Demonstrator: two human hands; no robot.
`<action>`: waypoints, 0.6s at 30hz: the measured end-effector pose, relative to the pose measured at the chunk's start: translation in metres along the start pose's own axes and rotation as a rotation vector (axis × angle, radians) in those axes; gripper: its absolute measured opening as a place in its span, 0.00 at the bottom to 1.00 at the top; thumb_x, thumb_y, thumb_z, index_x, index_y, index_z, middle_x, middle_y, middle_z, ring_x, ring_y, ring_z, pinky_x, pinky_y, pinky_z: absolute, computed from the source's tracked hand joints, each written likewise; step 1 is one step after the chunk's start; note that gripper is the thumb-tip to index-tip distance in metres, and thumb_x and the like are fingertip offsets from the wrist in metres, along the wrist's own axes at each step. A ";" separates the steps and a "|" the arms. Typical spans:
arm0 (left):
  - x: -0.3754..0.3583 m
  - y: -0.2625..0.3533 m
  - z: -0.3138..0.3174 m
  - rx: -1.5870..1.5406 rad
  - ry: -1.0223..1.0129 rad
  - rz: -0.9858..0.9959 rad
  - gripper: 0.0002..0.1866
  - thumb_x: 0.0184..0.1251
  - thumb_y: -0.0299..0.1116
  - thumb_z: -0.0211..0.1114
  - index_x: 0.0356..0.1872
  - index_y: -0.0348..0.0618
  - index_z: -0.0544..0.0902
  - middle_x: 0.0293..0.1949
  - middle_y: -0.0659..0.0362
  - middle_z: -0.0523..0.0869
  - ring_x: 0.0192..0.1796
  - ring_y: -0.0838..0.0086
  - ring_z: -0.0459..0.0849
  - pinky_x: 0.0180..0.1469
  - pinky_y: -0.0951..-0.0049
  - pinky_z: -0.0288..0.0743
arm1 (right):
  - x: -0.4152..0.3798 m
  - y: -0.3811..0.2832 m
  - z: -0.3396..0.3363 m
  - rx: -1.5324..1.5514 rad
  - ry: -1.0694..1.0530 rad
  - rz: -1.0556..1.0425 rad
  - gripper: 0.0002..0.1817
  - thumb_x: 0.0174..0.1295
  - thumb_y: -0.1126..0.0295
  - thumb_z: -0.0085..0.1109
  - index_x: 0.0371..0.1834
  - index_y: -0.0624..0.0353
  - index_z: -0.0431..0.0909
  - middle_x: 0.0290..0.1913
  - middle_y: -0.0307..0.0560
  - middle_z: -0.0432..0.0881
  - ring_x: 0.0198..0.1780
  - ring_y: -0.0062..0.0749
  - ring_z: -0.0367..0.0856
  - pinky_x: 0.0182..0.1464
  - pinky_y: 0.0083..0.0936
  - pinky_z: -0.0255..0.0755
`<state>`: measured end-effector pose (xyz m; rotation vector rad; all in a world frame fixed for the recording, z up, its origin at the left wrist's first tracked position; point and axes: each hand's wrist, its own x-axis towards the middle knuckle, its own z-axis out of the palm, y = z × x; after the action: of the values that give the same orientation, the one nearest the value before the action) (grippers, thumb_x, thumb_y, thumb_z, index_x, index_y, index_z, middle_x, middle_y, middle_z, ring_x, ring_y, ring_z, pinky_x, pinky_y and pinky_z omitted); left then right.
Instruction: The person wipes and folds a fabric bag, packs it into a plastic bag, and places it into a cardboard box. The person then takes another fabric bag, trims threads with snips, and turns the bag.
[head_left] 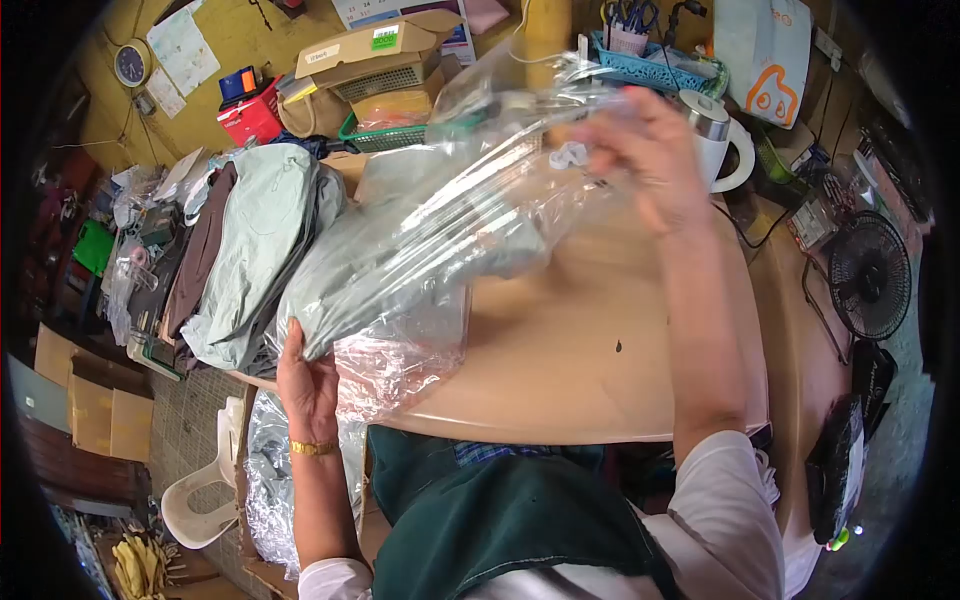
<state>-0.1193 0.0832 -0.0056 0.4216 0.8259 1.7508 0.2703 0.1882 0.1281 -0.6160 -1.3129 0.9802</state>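
A clear plastic bag (430, 235) with a pale grey-green garment inside is stretched diagonally above the table. My left hand (305, 385), with a gold watch at its wrist, grips the lower left corner of the bag. At the bag's upper right end, my right hand (645, 150) is raised and blurred, its fingers closed on the plastic. A small white piece (568, 155) shows beside those fingers. Left of the bag lies a pile of folded garments, a pale green one (255, 230) on top. More clear plastic (400, 370) lies under the held bag at the table's front edge.
Brown table (600, 320); at its back, an open cardboard box (380, 50), a green basket (385, 138), a blue basket (650, 65) and a white kettle (710, 140). A black fan (868, 275) stands right. A white chair (205, 490) and boxes (100, 410) are at left.
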 end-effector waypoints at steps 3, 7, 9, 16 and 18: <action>-0.035 -0.022 -0.001 0.097 0.116 -0.118 0.22 0.75 0.33 0.58 0.64 0.32 0.70 0.59 0.50 0.79 0.60 0.65 0.79 0.66 0.64 0.73 | -0.048 0.017 -0.061 -0.306 0.095 0.206 0.06 0.61 0.74 0.61 0.39 0.63 0.77 0.31 0.46 0.85 0.27 0.22 0.81 0.29 0.19 0.73; -0.081 -0.052 -0.086 0.567 0.211 -0.403 0.22 0.75 0.39 0.58 0.59 0.30 0.74 0.52 0.51 0.83 0.54 0.66 0.82 0.61 0.66 0.75 | -0.206 0.076 -0.141 -0.427 0.161 0.904 0.07 0.64 0.73 0.59 0.38 0.65 0.82 0.33 0.48 0.86 0.31 0.23 0.83 0.28 0.18 0.74; -0.088 -0.009 -0.123 1.199 0.033 -0.662 0.20 0.75 0.41 0.59 0.48 0.29 0.82 0.39 0.54 0.88 0.44 0.67 0.86 0.54 0.67 0.78 | -0.237 0.073 -0.148 -0.429 0.172 0.725 0.07 0.64 0.73 0.58 0.41 0.65 0.82 0.33 0.46 0.86 0.33 0.22 0.83 0.29 0.18 0.74; -0.068 0.019 0.046 1.528 -0.307 0.437 0.25 0.71 0.36 0.58 0.66 0.38 0.71 0.66 0.47 0.73 0.69 0.55 0.70 0.68 0.54 0.62 | -0.194 0.074 -0.071 -0.445 -0.172 0.778 0.10 0.59 0.73 0.59 0.43 0.63 0.83 0.34 0.37 0.83 0.34 0.19 0.78 0.40 0.15 0.69; -0.051 -0.038 0.038 1.909 -0.485 0.534 0.34 0.69 0.42 0.60 0.73 0.43 0.63 0.75 0.46 0.59 0.77 0.50 0.56 0.73 0.41 0.48 | -0.197 0.072 -0.087 -0.460 -0.118 0.833 0.09 0.59 0.73 0.61 0.41 0.62 0.84 0.32 0.38 0.83 0.32 0.19 0.78 0.35 0.18 0.70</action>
<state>-0.0513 0.0542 -0.0001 2.3065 1.8901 0.5928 0.3436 0.0658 -0.0484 -1.5576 -1.4156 1.3943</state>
